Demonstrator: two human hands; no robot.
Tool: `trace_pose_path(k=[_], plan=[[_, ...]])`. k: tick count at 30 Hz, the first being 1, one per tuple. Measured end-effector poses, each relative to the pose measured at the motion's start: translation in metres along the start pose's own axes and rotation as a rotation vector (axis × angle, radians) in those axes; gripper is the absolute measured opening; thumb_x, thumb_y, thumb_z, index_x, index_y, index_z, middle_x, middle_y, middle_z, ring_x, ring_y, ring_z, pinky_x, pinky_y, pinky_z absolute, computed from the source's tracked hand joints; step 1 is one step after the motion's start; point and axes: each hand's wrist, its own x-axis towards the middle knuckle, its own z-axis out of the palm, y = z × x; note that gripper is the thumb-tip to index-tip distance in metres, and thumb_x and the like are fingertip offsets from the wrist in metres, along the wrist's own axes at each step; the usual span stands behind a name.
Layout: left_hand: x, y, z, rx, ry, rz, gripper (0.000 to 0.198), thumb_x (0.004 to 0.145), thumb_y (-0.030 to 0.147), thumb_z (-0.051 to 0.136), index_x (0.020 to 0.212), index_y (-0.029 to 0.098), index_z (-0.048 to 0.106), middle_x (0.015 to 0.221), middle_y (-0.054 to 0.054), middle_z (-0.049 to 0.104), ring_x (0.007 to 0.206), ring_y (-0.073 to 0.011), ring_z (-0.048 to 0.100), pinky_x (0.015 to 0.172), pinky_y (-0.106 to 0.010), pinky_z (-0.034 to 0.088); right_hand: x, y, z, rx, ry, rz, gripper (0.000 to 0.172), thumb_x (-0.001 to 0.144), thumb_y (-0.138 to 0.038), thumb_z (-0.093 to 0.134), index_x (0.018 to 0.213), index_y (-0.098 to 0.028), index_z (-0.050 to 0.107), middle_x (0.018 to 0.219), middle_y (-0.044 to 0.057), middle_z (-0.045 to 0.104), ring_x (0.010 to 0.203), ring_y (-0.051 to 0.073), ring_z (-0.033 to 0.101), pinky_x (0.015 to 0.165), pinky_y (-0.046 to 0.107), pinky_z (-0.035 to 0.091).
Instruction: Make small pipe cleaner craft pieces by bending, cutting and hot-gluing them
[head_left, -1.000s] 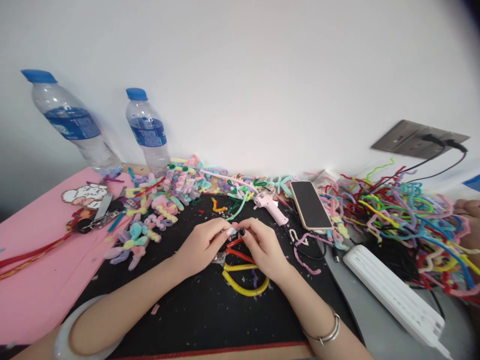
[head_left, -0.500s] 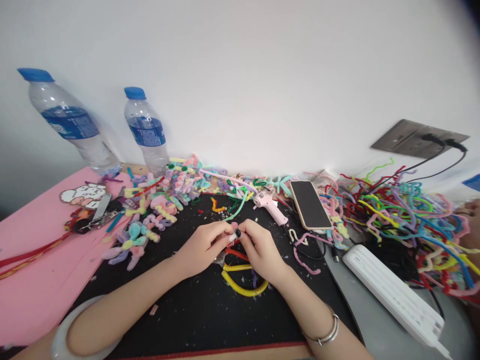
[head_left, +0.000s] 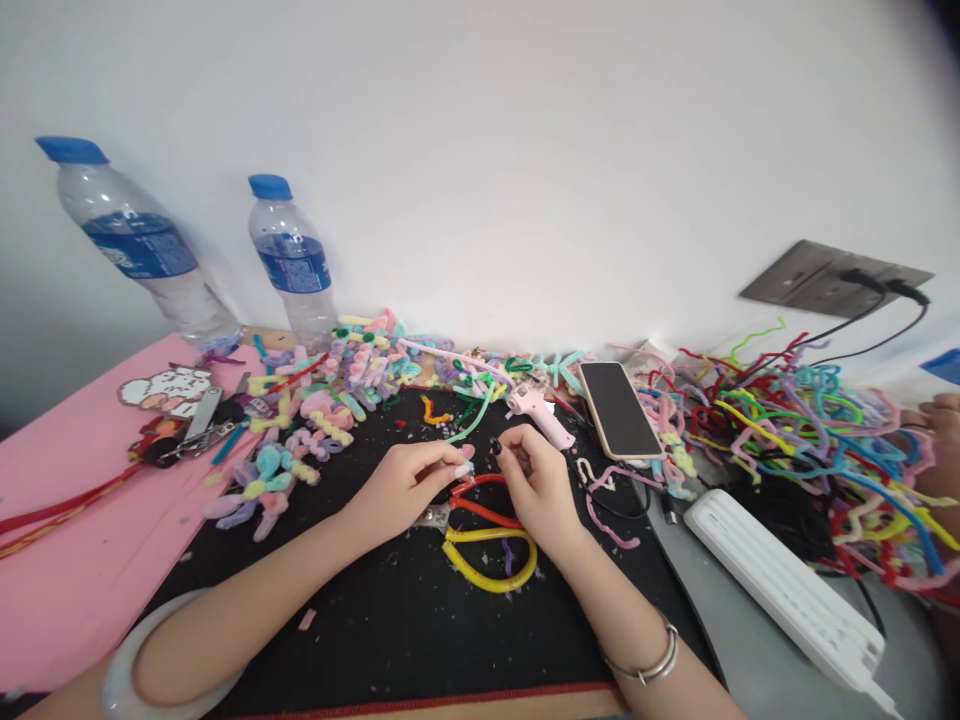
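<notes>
My left hand (head_left: pixel 412 488) is closed in a pinch over the black mat. A small fuzzy piece of pipe cleaner (head_left: pixel 469 454), pinkish, shows at its fingertips, mostly hidden. My right hand (head_left: pixel 536 485) is a short gap to the right, fingers curled in and thumb against them; anything inside is hidden. Below and between the hands lie scissors (head_left: pixel 491 583) with one red and one yellow handle loop, their blades partly under my left hand. Just beyond my fingers, a green pipe cleaner (head_left: pixel 480 412) curves across the mat.
A pink glue gun (head_left: pixel 544 418) and a phone (head_left: pixel 621 410) lie behind my right hand. Heaped pipe cleaners (head_left: pixel 825 450) and a white power strip (head_left: pixel 784 585) are at right. Two water bottles (head_left: pixel 292 265) stand back left. Another person's hand (head_left: pixel 941 430) shows at the right edge.
My hands were together at the fingertips; my right hand has drawn away to the right. More of the scissors' red handle shows between them. My left hand stays nearly in place.
</notes>
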Motion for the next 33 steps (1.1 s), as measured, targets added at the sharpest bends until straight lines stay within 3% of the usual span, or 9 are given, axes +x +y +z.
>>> trace_pose_path(k=[4,10,16,21,25,29,33], plan=[[0.001,-0.001,0.000,-0.009,-0.001,-0.028,0.017,0.085,0.025,0.052,0.083,0.017,0.067,0.074,0.000,0.066,0.062,-0.0123,0.055,0.057,-0.020,0.041,0.000,-0.003,-0.001,-0.016,-0.080,-0.030,0.020,0.090,-0.016,0.039,0.071,-0.019,0.044,0.064,-0.003,0.044,0.059,0.012,0.042,0.056,0.023,0.033],[0.000,0.000,0.001,0.060,-0.043,-0.030,0.018,0.083,0.022,0.051,0.071,0.015,0.063,0.063,0.003,0.058,0.056,-0.0103,0.048,0.054,-0.019,0.035,0.000,-0.008,0.004,-0.037,-0.285,-0.127,0.018,0.090,-0.016,0.040,0.072,-0.020,0.042,0.068,-0.003,0.043,0.061,0.012,0.041,0.057,0.023,0.032],[0.001,-0.002,0.001,-0.008,-0.082,-0.023,0.020,0.083,0.027,0.052,0.072,0.015,0.064,0.065,0.002,0.060,0.059,-0.0110,0.049,0.056,-0.019,0.038,-0.001,-0.006,0.006,-0.035,-0.251,-0.145,0.021,0.091,-0.014,0.035,0.072,-0.020,0.040,0.066,-0.003,0.039,0.059,0.012,0.038,0.055,0.023,0.031],[0.002,0.001,-0.001,-0.050,-0.065,-0.061,0.021,0.083,0.029,0.052,0.074,0.016,0.066,0.067,0.000,0.063,0.058,-0.0124,0.052,0.055,-0.020,0.039,0.001,0.002,0.001,-0.056,-0.031,-0.043,0.023,0.091,-0.016,0.036,0.068,-0.020,0.038,0.063,-0.003,0.038,0.057,0.012,0.037,0.054,0.024,0.030],[0.002,0.003,-0.001,-0.074,-0.010,-0.126,0.019,0.082,0.027,0.052,0.076,0.017,0.067,0.061,0.001,0.059,0.052,-0.0111,0.048,0.050,-0.019,0.035,0.003,0.008,0.000,-0.050,0.065,0.010,0.011,0.087,-0.014,0.042,0.078,-0.019,0.047,0.066,-0.003,0.043,0.057,0.012,0.041,0.054,0.024,0.033],[0.001,0.001,-0.001,-0.086,-0.027,-0.233,0.024,0.084,0.031,0.049,0.085,0.017,0.068,0.043,0.007,0.043,0.040,-0.0088,0.037,0.042,-0.019,0.029,0.002,0.004,-0.001,-0.046,0.005,-0.006,0.009,0.086,-0.014,0.044,0.091,-0.019,0.050,0.076,0.000,0.050,0.059,0.012,0.044,0.056,0.024,0.035],[0.001,-0.001,0.000,-0.097,-0.057,-0.174,0.024,0.085,0.031,0.048,0.080,0.016,0.065,0.045,0.008,0.040,0.040,-0.0077,0.035,0.043,-0.019,0.029,0.001,-0.005,0.000,-0.066,-0.174,-0.076,0.006,0.088,-0.018,0.043,0.084,-0.020,0.047,0.075,-0.001,0.048,0.064,0.013,0.044,0.060,0.024,0.035]])
